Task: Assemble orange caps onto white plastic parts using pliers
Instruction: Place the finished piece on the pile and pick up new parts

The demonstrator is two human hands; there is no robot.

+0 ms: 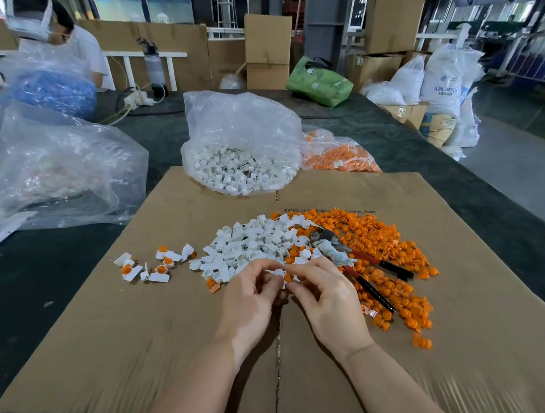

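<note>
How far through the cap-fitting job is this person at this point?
Early on. Done: a small cluster of capped white parts lies left of the piles. In hand: the left hand and right hand pinch a white part and an orange cap together; the pliers lie unused. Left: the loose white pile, the orange pile, and both bags behind.
</note>
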